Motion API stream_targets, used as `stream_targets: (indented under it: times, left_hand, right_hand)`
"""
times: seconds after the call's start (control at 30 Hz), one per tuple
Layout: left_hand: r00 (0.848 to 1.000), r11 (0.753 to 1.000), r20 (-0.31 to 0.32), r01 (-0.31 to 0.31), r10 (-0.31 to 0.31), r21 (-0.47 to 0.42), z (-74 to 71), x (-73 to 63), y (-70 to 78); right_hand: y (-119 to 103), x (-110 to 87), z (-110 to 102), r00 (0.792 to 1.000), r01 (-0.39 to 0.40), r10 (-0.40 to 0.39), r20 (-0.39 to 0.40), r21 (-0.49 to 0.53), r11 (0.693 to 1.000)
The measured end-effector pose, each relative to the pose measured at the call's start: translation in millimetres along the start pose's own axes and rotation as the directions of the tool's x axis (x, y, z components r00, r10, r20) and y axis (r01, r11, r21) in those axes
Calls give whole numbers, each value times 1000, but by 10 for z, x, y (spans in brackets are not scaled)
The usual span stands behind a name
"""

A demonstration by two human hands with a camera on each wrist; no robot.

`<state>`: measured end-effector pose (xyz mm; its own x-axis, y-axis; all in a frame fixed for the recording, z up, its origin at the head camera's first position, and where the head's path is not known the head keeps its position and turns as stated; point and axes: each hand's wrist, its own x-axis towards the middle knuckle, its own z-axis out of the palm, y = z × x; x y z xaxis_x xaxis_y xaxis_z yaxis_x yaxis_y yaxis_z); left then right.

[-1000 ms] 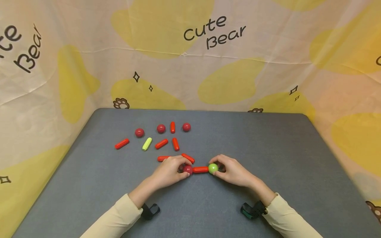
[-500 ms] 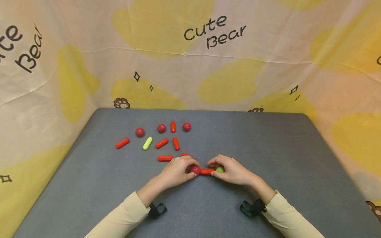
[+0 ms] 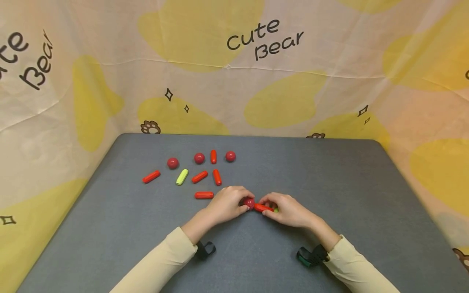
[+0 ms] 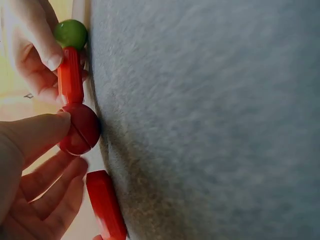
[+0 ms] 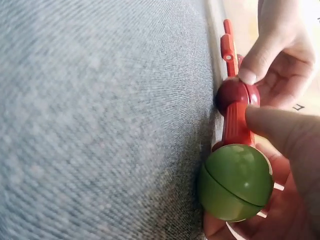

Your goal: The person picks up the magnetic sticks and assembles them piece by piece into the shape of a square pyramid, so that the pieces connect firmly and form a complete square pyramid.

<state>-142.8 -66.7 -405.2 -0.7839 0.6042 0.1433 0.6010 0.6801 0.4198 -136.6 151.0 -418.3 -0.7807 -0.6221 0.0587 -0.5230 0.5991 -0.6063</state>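
In the head view my left hand point(image 3: 226, 203) grips a dark red ball point(image 3: 249, 202) between thumb and fingers. Joined end to end with it is a red ribbed rod point(image 3: 263, 208), which my right hand point(image 3: 289, 209) pinches. At the rod's other end sits a green ball point(image 5: 236, 182), mostly covered by the right hand from above but large in the right wrist view. The left wrist view has the ball, rod and green ball in one line, low over the table. A loose red rod point(image 4: 105, 205) lies beside my left fingers there.
Left of the hands on the grey table point(image 3: 329, 171) lie several red rods point(image 3: 204, 195), one yellow-green rod point(image 3: 182, 177) and three dark red balls point(image 3: 199, 158). A printed cloth point(image 3: 278, 93) hangs behind the table.
My left hand has moved right with the red ball, covering a nearby loose rod in the head view. The right fingers have gone from the green ball to the red rod.
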Motion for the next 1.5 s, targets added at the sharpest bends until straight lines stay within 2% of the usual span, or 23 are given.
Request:
stream_targets:
  times: [0.17, 0.3, 0.6, 0.87, 1.13, 1.3, 1.5]
  left_hand:
    - [1000, 997, -9, -8, 9, 71, -1, 86, -9]
    - [1000, 996, -12, -16, 17, 88, -8, 124, -17]
    - [999, 999, -52, 6, -4, 33, -120, 98, -79]
    - [995, 998, -83, 50, -52, -27, -242, 32, -216]
    - [993, 993, -20, 118, -118, 10, -263, -9, -323]
    - [991, 991, 17, 134, -134, 10, -241, -12, -335]
    - [989, 989, 27, 146, -147, 32, -198, 2, -333]
  right_hand:
    - [-3, 14, -14, 999, -40, 40, -8, -5, 999]
    - [-9, 20, -23, 998, -68, 68, -7, 4, 998]
    - [9, 38, -15, 989, -137, 137, -56, 9, 991]
    - [3, 51, -36, 970, -225, 224, -91, -5, 974]
    - [5, 47, -52, 955, -266, 266, -131, 17, 964]
    - [8, 51, -57, 945, -299, 299, -134, 23, 954]
    - [-4, 48, -68, 926, -351, 355, -133, 53, 935]
